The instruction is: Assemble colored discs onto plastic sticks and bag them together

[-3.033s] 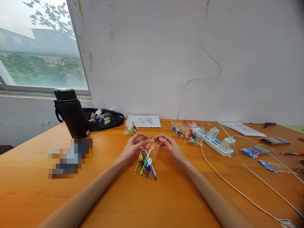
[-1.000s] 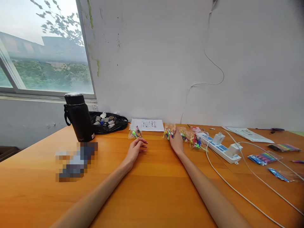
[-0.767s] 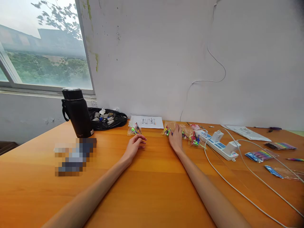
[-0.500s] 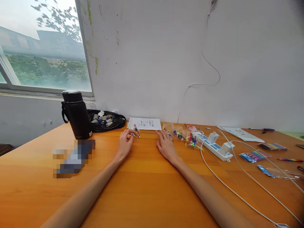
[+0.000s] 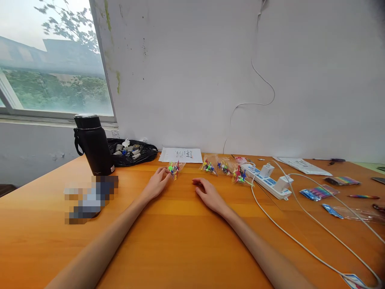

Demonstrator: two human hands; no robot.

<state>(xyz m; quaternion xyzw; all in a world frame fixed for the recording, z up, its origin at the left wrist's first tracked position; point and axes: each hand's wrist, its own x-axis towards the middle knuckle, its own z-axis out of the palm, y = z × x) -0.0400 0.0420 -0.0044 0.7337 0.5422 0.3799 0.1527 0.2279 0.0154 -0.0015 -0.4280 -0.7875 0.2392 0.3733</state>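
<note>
My left hand [image 5: 157,183] rests on the wooden table, its fingertips at the left edge of a clear bag [image 5: 175,169] of small colourful plastic pieces. Its fingers are slightly bent and apart, and no firm hold on the bag shows. My right hand [image 5: 209,195] lies on the table with fingers loosely curved, thumb apart and nothing in it. Beyond it, in a row, are more clear bags of the same kind: one [image 5: 209,165], a middle one [image 5: 224,166] and one [image 5: 240,175] beside the power strip.
On the left stand a black thermos [image 5: 95,146] and a black plastic bag [image 5: 135,154] with scraps in it. A white paper [image 5: 180,155] lies near the wall. To the right are a power strip [image 5: 270,182] with chargers, loose white cables and packs of rainbow pens [image 5: 319,192].
My left hand has drawn back slightly, leaving its small bag more visible. My right hand has pulled back toward me and off the row of bags. The view has shifted slightly.
</note>
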